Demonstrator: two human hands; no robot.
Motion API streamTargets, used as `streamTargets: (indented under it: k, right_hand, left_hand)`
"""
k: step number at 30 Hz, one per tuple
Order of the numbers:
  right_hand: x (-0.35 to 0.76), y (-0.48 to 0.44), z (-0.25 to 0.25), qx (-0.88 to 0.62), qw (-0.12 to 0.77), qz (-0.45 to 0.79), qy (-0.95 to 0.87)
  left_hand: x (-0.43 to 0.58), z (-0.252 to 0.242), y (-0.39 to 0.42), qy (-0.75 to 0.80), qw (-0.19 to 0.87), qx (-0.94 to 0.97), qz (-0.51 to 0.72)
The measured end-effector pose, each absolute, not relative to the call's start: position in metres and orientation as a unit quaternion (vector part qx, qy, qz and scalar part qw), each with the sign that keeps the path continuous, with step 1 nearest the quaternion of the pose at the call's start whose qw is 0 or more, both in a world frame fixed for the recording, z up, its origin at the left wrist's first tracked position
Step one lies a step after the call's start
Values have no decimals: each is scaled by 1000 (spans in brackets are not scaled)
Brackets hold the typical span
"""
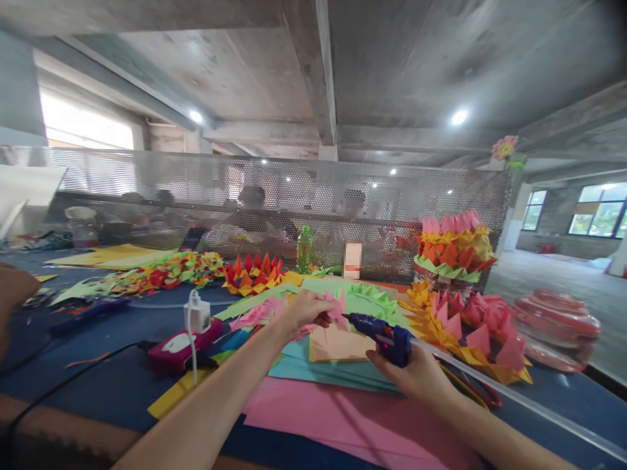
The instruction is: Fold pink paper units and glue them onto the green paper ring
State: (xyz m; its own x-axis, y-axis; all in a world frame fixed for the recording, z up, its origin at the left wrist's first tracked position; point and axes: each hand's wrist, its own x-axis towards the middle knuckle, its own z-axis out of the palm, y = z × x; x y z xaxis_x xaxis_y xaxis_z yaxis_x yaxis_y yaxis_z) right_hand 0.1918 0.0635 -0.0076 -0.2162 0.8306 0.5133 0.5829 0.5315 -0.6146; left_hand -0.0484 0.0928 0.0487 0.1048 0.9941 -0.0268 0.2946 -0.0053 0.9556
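Observation:
My right hand (422, 373) is wrapped around a dark blue hot glue gun (386, 334), with a long clear glue stick (494, 384) trailing out of its back toward the lower right. In my left hand (307, 312) a small folded pink paper piece (337, 309) is pinched, close to the gun's nozzle. Whether the nozzle touches the paper, I cannot tell. Beneath both hands lie stacked sheets of pink paper (337, 414), blue paper (294, 369) and peach paper (333, 346). Just behind sits a ring of light green folded paper points (369, 299).
At right are yellow and pink paper lotuses (482, 326), a stack of paper flowers (455, 245) and a pink clear container (558, 329). At left stand a magenta power strip (183, 346) with a white charger (197, 313) and cable. A perforated divider (274, 170) runs behind; another person's hand (17, 287) shows far left.

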Motion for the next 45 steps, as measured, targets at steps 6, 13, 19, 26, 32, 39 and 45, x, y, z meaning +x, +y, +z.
streamTargets:
  k: [6, 13, 19, 26, 32, 39, 45]
  right_hand:
    - [191, 62, -3, -461, 411, 124, -777]
    - [189, 56, 2, -456, 400, 114, -787]
    - [189, 56, 4, -470, 394, 104, -783]
    - [188, 52, 3, -482, 404, 100, -771]
    - [190, 54, 4, -463, 400, 94, -785]
    - [194, 58, 6, -446, 386, 73, -804]
    - [194, 58, 5, -448, 383, 57, -806]
  left_hand:
    - [-46, 52, 88, 524, 452, 611, 384]
    - [-46, 48, 92, 521, 450, 616, 384]
    - [-46, 49, 88, 506, 452, 625, 387]
    - [-45, 48, 89, 511, 447, 623, 390]
    - [-45, 49, 87, 511, 449, 622, 387]
    - [-44, 48, 88, 511, 446, 622, 391]
    - [-45, 48, 89, 506, 450, 626, 386]
